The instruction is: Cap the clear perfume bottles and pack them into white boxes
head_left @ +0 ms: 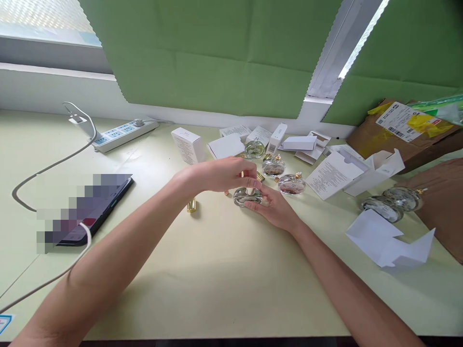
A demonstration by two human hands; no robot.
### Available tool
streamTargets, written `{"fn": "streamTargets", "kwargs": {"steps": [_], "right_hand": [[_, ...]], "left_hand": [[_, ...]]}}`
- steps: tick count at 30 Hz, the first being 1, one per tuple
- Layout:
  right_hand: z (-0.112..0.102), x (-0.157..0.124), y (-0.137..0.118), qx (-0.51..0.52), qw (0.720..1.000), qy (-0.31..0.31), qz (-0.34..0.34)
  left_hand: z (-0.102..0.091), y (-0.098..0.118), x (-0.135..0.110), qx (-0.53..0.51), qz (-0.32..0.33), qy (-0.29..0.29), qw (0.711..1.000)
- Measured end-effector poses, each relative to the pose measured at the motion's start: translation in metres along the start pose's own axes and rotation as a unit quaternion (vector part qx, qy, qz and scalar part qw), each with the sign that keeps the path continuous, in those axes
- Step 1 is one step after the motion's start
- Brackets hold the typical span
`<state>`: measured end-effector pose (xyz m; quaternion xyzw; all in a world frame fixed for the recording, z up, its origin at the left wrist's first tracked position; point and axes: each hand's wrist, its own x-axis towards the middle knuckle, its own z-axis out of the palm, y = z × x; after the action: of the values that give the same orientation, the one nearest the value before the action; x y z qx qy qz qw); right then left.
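An oval clear glass perfume bottle (243,198) stands on the table with its neck under my hands. My right hand (273,208) grips it from the right side. Over its top, my left hand (229,174) is closed in a pinch; whatever its fingers hold is hidden. A gold cylindrical cap (191,205) lies to the left, below my left wrist. Just left of the bottle is a small copper-coloured piece (226,193). Behind and to the right stand more perfume bottles: a greenish one (254,149), a pinkish one (273,167) and another pinkish one (291,184).
White boxes, one upright (188,145) and one opened (334,174), line the back. Two bottles (381,208) and folded white card (388,241) lie right, near a cardboard carton (401,130). Left are a power strip (125,136), a cable (54,166) and a phone (112,205).
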<state>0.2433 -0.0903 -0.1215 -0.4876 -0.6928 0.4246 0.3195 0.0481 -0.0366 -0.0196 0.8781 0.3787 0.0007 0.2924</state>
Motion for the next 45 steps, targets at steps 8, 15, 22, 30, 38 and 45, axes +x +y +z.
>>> {"fn": "streamTargets", "kwargs": {"steps": [8, 15, 22, 30, 38, 45], "right_hand": [[-0.011, -0.008, -0.013, 0.041, 0.998, -0.048, -0.013], [-0.067, -0.031, -0.022, 0.083, 0.996, -0.001, -0.039], [-0.128, -0.039, -0.011, 0.112, 0.846, 0.454, -0.255], [-0.146, -0.031, 0.016, -0.030, 0.809, 0.549, -0.208], [-0.141, -0.031, 0.028, -0.134, 0.835, 0.515, -0.138], [-0.141, -0.030, 0.029, -0.208, 0.820, 0.523, -0.106]], "left_hand": [[-0.007, 0.009, -0.008, -0.006, 0.025, 0.078, 0.997], [-0.011, 0.012, -0.010, -0.023, 0.019, 0.203, 0.979], [0.007, 0.010, -0.006, 0.056, 0.024, -0.045, 0.997], [0.035, 0.016, 0.006, 0.134, 0.014, -0.083, 0.987], [0.066, 0.027, 0.015, 0.162, 0.124, -0.033, 0.978], [0.079, 0.026, 0.018, 0.200, 0.199, 0.049, 0.958]]}}
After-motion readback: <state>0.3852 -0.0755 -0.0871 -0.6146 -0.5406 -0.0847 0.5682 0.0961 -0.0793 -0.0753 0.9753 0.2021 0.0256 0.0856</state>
